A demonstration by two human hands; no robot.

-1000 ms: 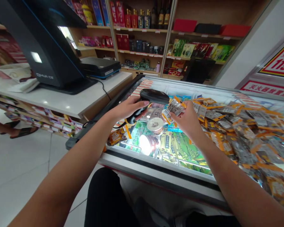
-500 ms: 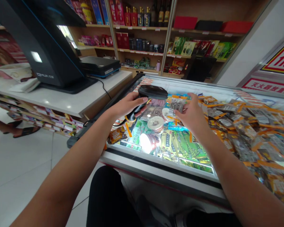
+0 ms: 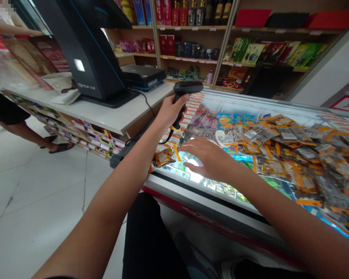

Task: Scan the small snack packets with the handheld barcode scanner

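Observation:
My left hand [image 3: 173,112] is wrapped round the handle of a black barcode scanner [image 3: 187,88], raised above the far left part of the freezer's glass top. My right hand [image 3: 211,158] hovers over the glass with its fingers stretched to the left and nothing in them. Beyond those fingertips lies a small orange-edged snack packet [image 3: 164,156] at the left end of the glass. A big heap of similar snack packets [image 3: 296,151] spreads to the right of my right hand. Frozen goods show through the glass, partly hidden by my hand.
On the left, a white counter [image 3: 110,116] bears a black checkout terminal [image 3: 90,58], a flat scale [image 3: 144,75] and a paper bowl [image 3: 58,82]. Shelves of boxes and bottles [image 3: 194,29] line the back. Another person's leg [image 3: 35,133] shows beyond the counter.
My right hand has let go of a snack packet, which now lies on the glass, and moved left. My left hand has lifted the scanner away. The view has shifted left.

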